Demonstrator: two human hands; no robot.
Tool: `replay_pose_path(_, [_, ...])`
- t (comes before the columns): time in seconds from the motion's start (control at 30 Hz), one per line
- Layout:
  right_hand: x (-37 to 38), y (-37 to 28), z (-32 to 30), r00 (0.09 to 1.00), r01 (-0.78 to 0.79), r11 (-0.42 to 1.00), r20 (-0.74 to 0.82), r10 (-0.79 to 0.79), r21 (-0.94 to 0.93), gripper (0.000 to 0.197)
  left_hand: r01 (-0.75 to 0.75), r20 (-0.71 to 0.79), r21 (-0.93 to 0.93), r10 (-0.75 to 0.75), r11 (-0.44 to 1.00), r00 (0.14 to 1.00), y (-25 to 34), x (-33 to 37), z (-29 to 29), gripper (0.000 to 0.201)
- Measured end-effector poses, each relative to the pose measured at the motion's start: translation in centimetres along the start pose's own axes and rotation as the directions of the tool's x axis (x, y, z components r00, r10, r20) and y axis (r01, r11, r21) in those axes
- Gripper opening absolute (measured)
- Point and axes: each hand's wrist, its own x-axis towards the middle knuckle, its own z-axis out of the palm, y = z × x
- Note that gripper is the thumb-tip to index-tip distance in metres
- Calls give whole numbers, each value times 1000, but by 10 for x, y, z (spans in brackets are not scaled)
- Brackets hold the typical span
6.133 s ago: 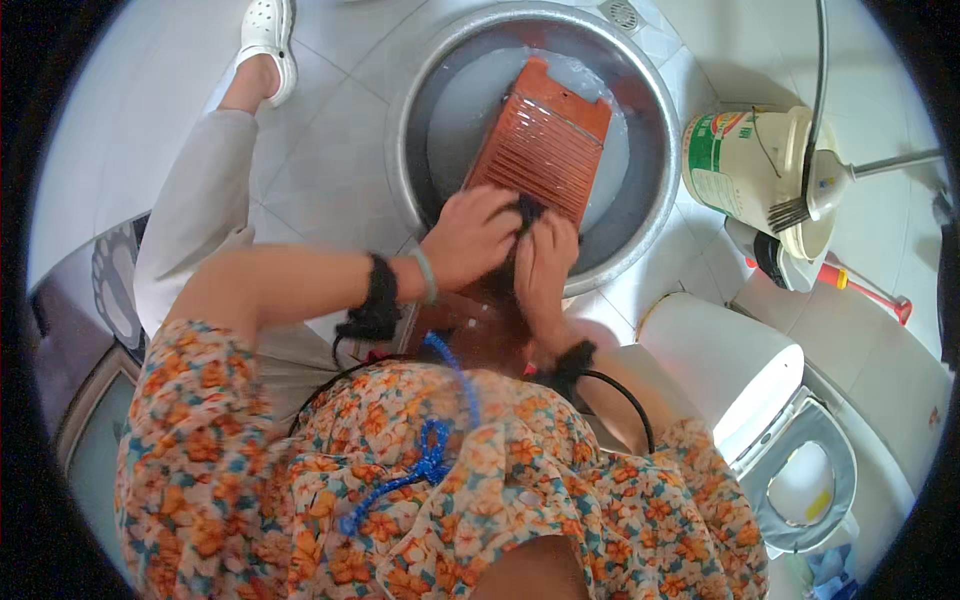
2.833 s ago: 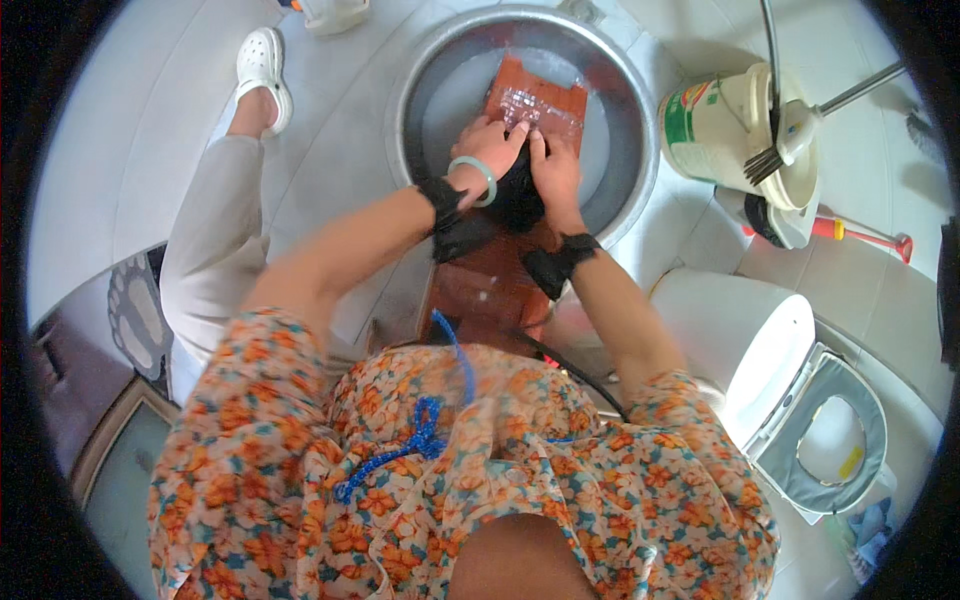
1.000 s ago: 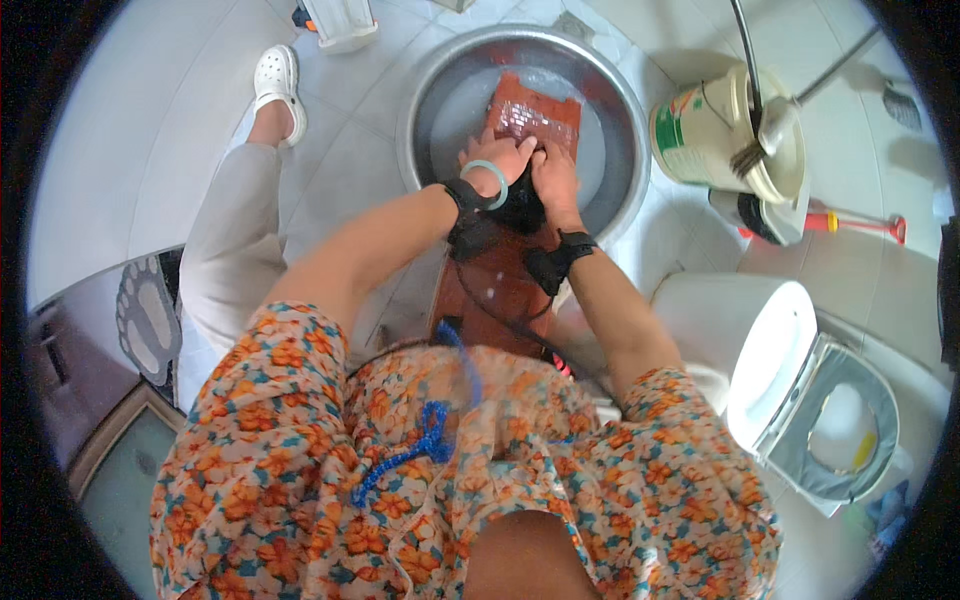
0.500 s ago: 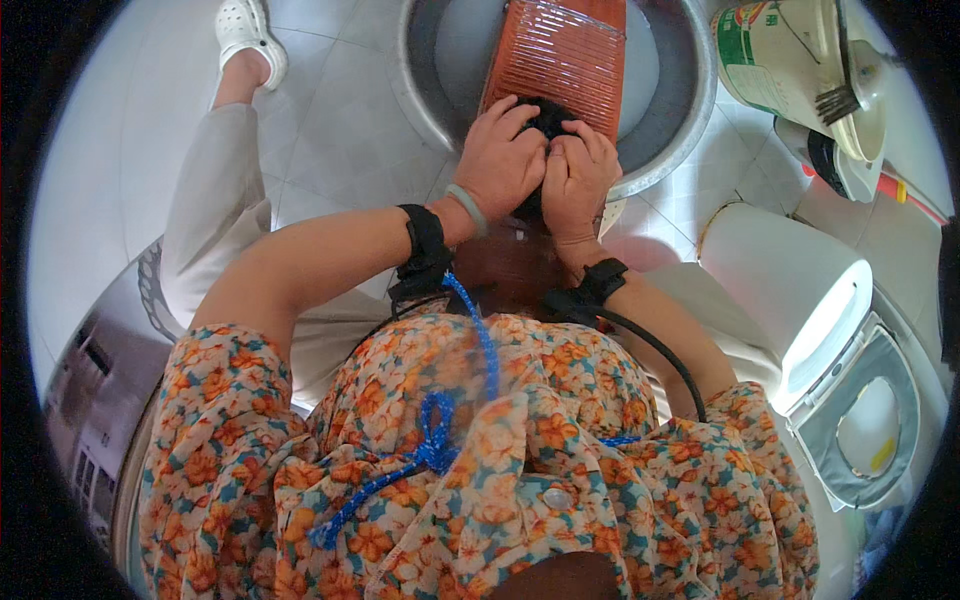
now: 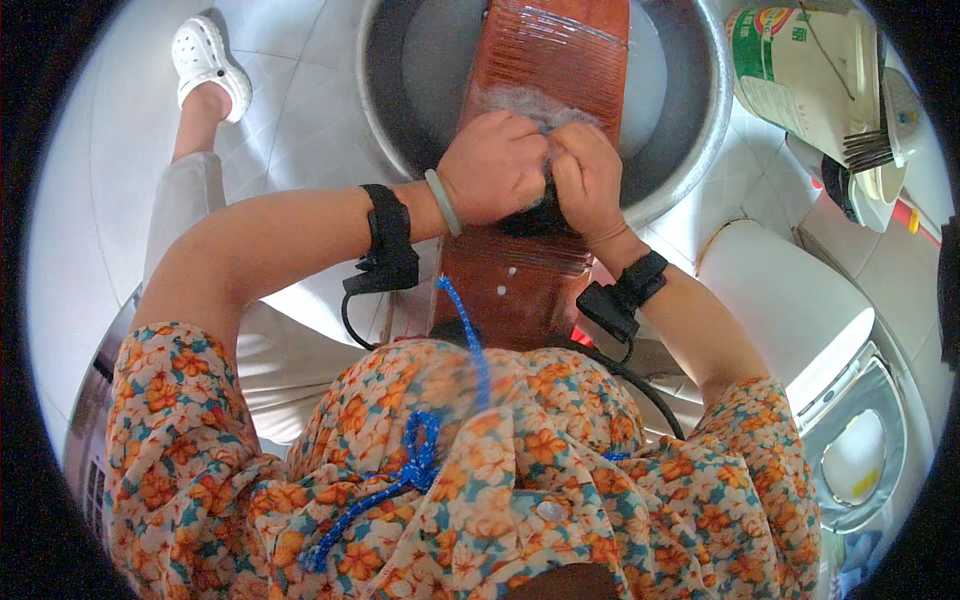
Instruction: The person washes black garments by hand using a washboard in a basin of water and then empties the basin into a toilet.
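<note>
A ribbed reddish-brown washboard (image 5: 555, 55) leans from a grey metal basin (image 5: 420, 70) toward my lap. My left hand (image 5: 495, 165) and my right hand (image 5: 588, 175) press side by side on a small dark wet cloth (image 5: 528, 215) against the board's middle. Both fists are closed around the cloth, which is mostly hidden under my fingers. Grey suds (image 5: 515, 100) lie on the ribs just above my knuckles. Each wrist wears a black band with a cable.
A green-and-white plastic bucket (image 5: 800, 65) holding a brush stands at the upper right. A white cylindrical bin (image 5: 780, 300) and a squat toilet pan (image 5: 860, 450) lie to the right. My left leg with a white shoe (image 5: 205, 60) stretches over pale floor tiles.
Over the frames my hands slid the cloth up the washboard toward the basin and back down. Since half a second ago the hands stay at mid-board, and the view has shifted slightly.
</note>
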Motion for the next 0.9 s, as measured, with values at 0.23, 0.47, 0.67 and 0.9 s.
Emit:
replay_pose_path(0.23, [29, 10, -26, 978, -154, 971, 165, 124, 184, 15, -54, 49, -76, 58, 996, 997, -4, 34, -16, 24])
replay_pose_path(0.47, [75, 22, -50, 973, -229, 886, 110, 201, 403, 24, -58, 15, -16, 58, 998, 998, 8, 83, -48, 20])
replay_pose_path(0.67, [83, 0, -70, 895, -383, 904, -164, 414, 188, 42, 263, 38, 146, -271, 954, 962, 44, 110, -63, 29])
replay_pose_path(0.9, [13, -29, -99, 977, -103, 994, -189, 94, -37, 67, 467, 107, 221, -498, 856, 861, 68, 76, -79, 69])
